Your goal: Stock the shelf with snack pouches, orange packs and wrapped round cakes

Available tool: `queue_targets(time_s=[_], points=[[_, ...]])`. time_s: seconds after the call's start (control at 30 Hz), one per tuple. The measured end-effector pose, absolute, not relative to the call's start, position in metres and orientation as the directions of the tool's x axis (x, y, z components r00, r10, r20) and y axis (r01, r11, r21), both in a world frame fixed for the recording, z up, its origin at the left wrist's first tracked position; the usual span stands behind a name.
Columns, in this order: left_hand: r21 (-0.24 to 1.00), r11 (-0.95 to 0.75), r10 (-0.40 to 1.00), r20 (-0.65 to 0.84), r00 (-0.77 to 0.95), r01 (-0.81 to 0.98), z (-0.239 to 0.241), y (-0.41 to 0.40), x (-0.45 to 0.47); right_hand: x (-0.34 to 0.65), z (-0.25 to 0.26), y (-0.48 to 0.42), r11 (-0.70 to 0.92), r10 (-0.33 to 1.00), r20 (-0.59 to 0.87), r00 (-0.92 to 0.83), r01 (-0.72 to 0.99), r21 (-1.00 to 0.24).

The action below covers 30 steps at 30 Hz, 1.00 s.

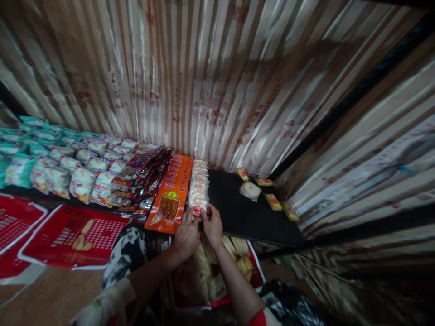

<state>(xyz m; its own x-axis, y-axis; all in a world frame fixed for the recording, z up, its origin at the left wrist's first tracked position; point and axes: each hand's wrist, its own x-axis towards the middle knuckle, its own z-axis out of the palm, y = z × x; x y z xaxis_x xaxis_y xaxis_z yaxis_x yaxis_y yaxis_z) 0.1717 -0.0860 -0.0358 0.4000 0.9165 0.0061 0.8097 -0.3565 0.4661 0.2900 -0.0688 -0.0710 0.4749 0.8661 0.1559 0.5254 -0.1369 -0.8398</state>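
Both hands meet at the near end of a row of small white wrapped snack packs on the black shelf. The front one, a snack pack with a red label, is pinched between the fingers of my left hand and my right hand. Left of the row lies an orange snack bag showing brown sticks. Below my forearms, an open red-and-white bag holds several more pale and yellow packs.
Dark red packets, white bags and green bags fill the shelf's left side. Several yellow packs and a round white pack lie right. Plastic sheeting hangs behind; a dark metal bar slants at right.
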Motion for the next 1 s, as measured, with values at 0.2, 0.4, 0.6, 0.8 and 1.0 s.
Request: queue_targets(time_s=[0.2,0.4,0.6,0.8,1.0], points=[[0.5,-0.367,0.915,0.039,0.403,0.784,-0.0387,-0.0862,0.1721,0.2909,-0.0736,-0.0706,-0.097,0.854,0.106,0.509,0.356,-0.929],[0.513,-0.367,0.915,0.047,0.401,0.776,-0.0374,-0.0884,0.1726,0.2911,-0.0728,-0.0678,-0.19,0.83,0.069,0.554,0.396,-0.898],[0.498,-0.423,0.894,0.092,0.439,0.756,-0.0439,-0.0897,0.1759,0.2906,-0.0707,-0.0681,-0.187,0.841,0.09,0.533,0.443,-0.877],[0.472,-0.413,0.891,0.033,0.453,0.779,-0.0425,-0.0888,0.1788,0.2932,-0.0715,-0.0668,-0.207,0.853,0.038,0.52,0.405,-0.891],[0.449,-0.432,0.878,0.01,0.479,0.782,-0.0396,-0.0891,0.1774,0.299,-0.0788,-0.0672,-0.134,0.873,0.082,0.482,0.398,-0.908]])
